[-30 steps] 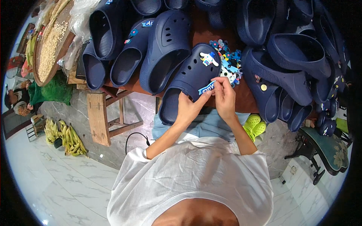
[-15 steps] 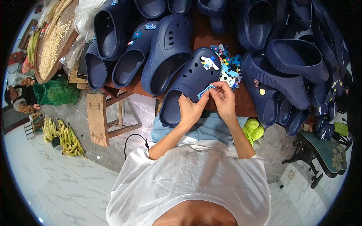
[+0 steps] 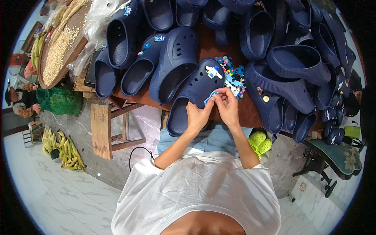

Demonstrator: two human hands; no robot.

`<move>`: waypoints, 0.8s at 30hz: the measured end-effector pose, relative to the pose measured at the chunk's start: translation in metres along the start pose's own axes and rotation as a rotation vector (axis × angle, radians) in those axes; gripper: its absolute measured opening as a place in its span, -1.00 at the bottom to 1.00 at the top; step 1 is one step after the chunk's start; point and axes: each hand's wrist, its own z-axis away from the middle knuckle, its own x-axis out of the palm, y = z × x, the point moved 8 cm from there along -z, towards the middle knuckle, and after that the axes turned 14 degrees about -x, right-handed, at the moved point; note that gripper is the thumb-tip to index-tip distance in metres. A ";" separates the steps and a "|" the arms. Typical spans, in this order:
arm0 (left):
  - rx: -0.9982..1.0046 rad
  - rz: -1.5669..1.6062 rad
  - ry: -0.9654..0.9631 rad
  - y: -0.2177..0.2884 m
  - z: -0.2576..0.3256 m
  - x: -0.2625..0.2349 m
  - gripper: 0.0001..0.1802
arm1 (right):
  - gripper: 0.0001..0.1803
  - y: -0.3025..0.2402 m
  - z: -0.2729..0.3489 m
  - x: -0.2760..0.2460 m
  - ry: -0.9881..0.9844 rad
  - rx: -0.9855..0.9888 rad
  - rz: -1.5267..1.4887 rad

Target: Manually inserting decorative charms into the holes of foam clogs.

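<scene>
A navy foam clog [image 3: 194, 88] lies in front of me, its heel end toward my lap. My left hand [image 3: 197, 118] is closed at the clog's opening; its fingertips are partly hidden there, and its thumb reaches toward a small blue and white shoe charm [image 3: 210, 98]. Thumb and fingers of my right hand [image 3: 228, 109] pinch that charm against the side of the clog's upper. A white and blue character charm [image 3: 213, 72] sits on the toe. Just beyond lies a pile of colourful loose charms [image 3: 235, 80].
More navy clogs crowd the brown tabletop, including a large one [image 3: 176, 58] at left and a stacked heap [image 3: 297, 64] at right. A wooden stool [image 3: 102, 131] and bananas [image 3: 70, 154] stand left. Lime green clogs [image 3: 259, 145] are beside my lap; a padded chair [image 3: 337, 156] is right.
The whole view has shifted slightly, with the table's contents sitting a little lower. Both hands stay at the blue and white charm on the clog, with only small finger movement.
</scene>
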 end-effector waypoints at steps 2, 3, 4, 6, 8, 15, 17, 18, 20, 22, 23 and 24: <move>-0.014 0.025 -0.003 0.002 0.002 0.000 -0.67 | -0.81 -0.003 0.004 0.002 0.007 -0.024 0.027; -0.036 0.046 -0.009 0.001 0.002 0.000 -0.64 | -0.79 -0.004 0.005 0.002 0.017 -0.020 0.048; -0.029 0.051 -0.010 0.000 0.002 -0.001 -0.64 | -0.77 -0.007 0.007 0.001 0.029 -0.016 0.072; -0.046 0.082 -0.057 -0.007 -0.002 0.001 -0.55 | -0.75 -0.011 0.010 -0.001 0.026 -0.030 0.099; -0.055 0.130 -0.077 0.001 0.002 0.002 -0.54 | -0.74 -0.014 0.010 -0.009 0.063 -0.056 0.176; -0.347 0.636 -0.218 -0.025 -0.007 -0.010 -0.40 | -0.68 -0.052 -0.010 -0.042 0.003 -0.323 0.777; -0.463 0.900 -0.277 -0.012 -0.008 -0.008 -0.42 | -0.62 -0.057 -0.014 -0.047 -0.007 -0.390 0.898; -0.468 0.894 -0.279 -0.012 -0.012 -0.012 -0.42 | -0.62 -0.055 -0.015 -0.050 -0.001 -0.385 0.898; -0.542 1.032 -0.313 -0.012 -0.016 -0.012 -0.43 | -0.60 -0.051 -0.019 -0.049 -0.050 -0.413 0.941; -0.554 1.041 -0.294 -0.011 -0.016 -0.012 -0.43 | -0.61 -0.052 -0.028 -0.044 -0.073 -0.449 0.913; -0.569 1.051 -0.276 -0.011 -0.016 -0.012 -0.43 | -0.62 -0.053 -0.035 -0.040 -0.097 -0.484 0.886; -0.582 1.062 -0.257 -0.011 -0.016 -0.013 -0.43 | -0.62 -0.053 -0.045 -0.037 -0.100 -0.486 0.882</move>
